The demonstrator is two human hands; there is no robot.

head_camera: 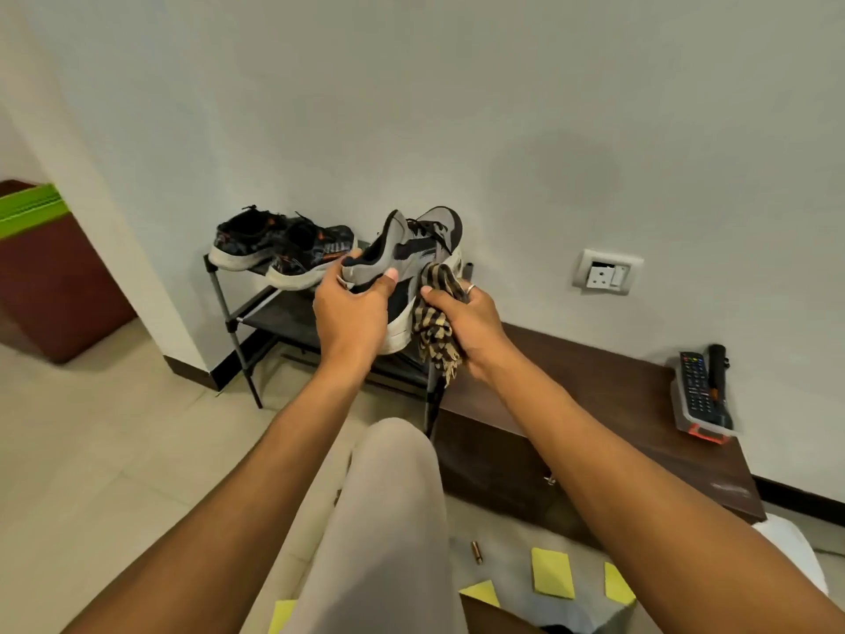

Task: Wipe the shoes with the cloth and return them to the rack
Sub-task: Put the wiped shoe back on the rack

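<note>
My left hand [352,313] grips a grey and black sneaker [402,258] by its heel, sole turned to the right, raised in front of the black shoe rack [228,290]. A second grey sneaker [441,224] shows just behind it, against the wall. My right hand [466,327] is closed on a black and tan checked cloth [434,322] pressed against the held sneaker's white sole. A pair of dark patterned sneakers [283,249] rests on the rack's top shelf at the left.
A low dark wooden bench [571,414] runs along the wall to the right, carrying a remote control and torch in a tray [702,391]. A wall socket [606,272] sits above it. A brown bin with a green rim [41,267] stands left. My knee [388,496] is below.
</note>
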